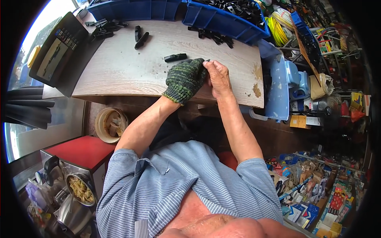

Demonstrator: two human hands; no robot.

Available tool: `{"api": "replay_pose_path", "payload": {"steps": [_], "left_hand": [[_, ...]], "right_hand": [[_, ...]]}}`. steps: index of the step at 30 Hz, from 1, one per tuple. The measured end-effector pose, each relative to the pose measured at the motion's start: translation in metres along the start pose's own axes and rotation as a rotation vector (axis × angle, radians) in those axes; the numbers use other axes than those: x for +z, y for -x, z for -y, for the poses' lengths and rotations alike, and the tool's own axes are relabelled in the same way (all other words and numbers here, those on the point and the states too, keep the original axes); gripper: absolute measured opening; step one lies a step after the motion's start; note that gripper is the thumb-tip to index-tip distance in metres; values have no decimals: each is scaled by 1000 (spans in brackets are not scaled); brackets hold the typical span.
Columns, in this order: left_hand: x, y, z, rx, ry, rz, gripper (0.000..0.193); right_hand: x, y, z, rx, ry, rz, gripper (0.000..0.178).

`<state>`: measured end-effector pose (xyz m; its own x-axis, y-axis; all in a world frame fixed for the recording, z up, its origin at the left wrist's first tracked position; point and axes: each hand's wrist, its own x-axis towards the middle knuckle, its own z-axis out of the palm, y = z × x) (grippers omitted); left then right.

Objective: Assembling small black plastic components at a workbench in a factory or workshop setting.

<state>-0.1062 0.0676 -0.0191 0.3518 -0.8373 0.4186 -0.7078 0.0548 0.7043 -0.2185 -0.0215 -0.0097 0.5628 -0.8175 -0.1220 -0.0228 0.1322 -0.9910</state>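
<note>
My left hand (184, 79) wears a dark green knitted glove and is closed, its fingers curled over the near part of the table. Bare and pinched, my right hand (219, 77) meets the glove's fingertips. A dark tip of something small shows where the two hands touch; the rest is covered by the fingers, so I cannot make out its kind. Just beyond the glove a black elongated plastic piece (175, 58) lies on the worn, light wood-grain table (123, 75). Two similar black pieces (141, 38) lie farther back, left of the middle.
Blue bins (222, 18) line the table's back, one heaped with black parts. More black pieces (105, 28) lie at the back left, beside a tilted screen (59, 49). A light-blue tub (278, 85) stands off the right edge, a bucket (99, 126) below left.
</note>
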Motion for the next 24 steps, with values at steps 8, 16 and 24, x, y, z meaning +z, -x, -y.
{"api": "replay_pose_path", "payload": {"steps": [8, 16, 24], "left_hand": [[-19, 11, 4, 131, -114, -255, 33], [-51, -4, 47, 109, -519, -54, 17], [-22, 14, 9, 39, 241, -8, 21]], "right_hand": [[2, -5, -23, -248, 48, 31, 33], [17, 11, -2, 46, -190, -132, 29], [28, 10, 1, -5, -214, -409, 32]]}}
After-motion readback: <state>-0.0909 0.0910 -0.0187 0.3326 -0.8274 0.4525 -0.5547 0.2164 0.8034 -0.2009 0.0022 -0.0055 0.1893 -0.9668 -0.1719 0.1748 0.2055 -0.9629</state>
